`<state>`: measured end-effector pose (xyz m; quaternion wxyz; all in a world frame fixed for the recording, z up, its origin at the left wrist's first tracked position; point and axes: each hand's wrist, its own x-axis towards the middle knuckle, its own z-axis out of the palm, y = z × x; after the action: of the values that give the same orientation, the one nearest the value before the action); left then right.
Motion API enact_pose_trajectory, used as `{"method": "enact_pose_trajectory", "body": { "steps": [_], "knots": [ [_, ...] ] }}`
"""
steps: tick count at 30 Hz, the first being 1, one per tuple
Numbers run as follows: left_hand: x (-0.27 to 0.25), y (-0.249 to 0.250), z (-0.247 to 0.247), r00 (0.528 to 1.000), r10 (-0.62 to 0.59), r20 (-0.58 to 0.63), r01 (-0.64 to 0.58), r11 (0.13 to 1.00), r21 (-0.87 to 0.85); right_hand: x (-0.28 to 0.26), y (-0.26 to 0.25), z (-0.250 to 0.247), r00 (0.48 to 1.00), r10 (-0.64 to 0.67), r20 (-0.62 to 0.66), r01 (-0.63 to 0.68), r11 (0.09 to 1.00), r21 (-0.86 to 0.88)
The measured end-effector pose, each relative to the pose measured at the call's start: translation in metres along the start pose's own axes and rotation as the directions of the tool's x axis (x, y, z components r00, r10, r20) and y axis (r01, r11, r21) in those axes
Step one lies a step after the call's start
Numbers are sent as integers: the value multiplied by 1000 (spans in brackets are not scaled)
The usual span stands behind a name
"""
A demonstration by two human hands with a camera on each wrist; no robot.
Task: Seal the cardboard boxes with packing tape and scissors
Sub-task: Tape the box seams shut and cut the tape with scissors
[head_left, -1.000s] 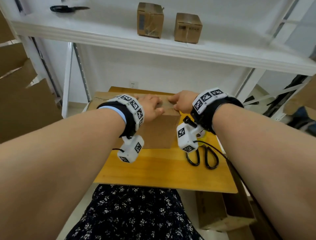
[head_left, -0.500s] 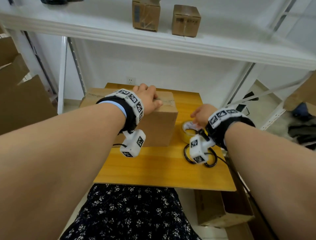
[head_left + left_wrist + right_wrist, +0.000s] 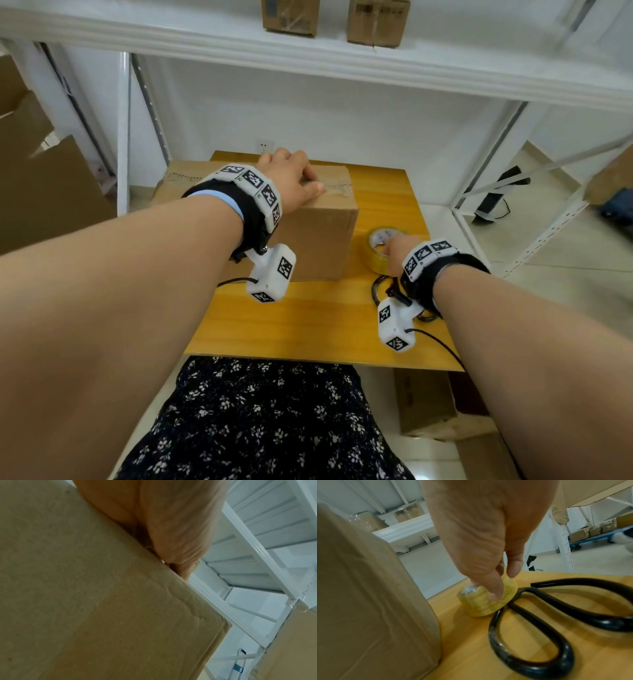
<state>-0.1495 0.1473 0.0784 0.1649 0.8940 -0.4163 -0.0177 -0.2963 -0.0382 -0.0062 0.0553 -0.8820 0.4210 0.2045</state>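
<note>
A brown cardboard box (image 3: 318, 240) stands on the wooden table (image 3: 308, 329), with old tape marks along its top seam. My left hand (image 3: 301, 181) rests on the box top and presses it down; the left wrist view shows the palm (image 3: 163, 520) against the box's upper edge (image 3: 102, 601). A yellowish tape roll (image 3: 375, 251) lies to the right of the box. My right hand (image 3: 392, 248) pinches the roll (image 3: 481, 601), thumb (image 3: 494, 592) on its outer side. Black scissors (image 3: 547, 622) lie just behind the roll, their handles (image 3: 378, 291) partly under my right wrist.
A white shelf (image 3: 308, 65) overhangs the table and carries two small cardboard boxes (image 3: 289, 17) (image 3: 376, 22). Flat cardboard (image 3: 44, 192) leans at the left. Another box (image 3: 424, 401) sits on the floor under the table's right front corner. Shelf uprights (image 3: 534, 219) stand at the right.
My right hand left the box top, dropped to the right and took hold of the tape roll. The left hand stayed on the box.
</note>
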Motion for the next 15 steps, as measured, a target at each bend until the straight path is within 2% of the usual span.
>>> {"method": "enact_pose_trajectory", "body": {
  "steps": [2,4,7,10,12,15],
  "knots": [
    [1,-1,0,1000,-3,-1,3,1000,-10,12,0,0,996,53,72,-45,993,-111],
    [2,-2,0,1000,-2,-2,2,1000,-27,29,6,0,993,48,111,-35,992,-118],
    [5,-3,0,1000,-2,1,2,999,-52,10,15,-21,999,-19,-31,18,999,-43],
    [7,-4,-3,1000,-14,27,16,995,-96,-13,18,-47,968,-33,-250,104,955,276],
    [8,-4,-5,998,-19,60,27,991,-129,-25,13,-67,914,13,-405,212,836,506],
    [10,-7,-6,997,-19,73,31,986,-166,-27,-10,-93,834,76,-546,431,527,732]
  ]
}}
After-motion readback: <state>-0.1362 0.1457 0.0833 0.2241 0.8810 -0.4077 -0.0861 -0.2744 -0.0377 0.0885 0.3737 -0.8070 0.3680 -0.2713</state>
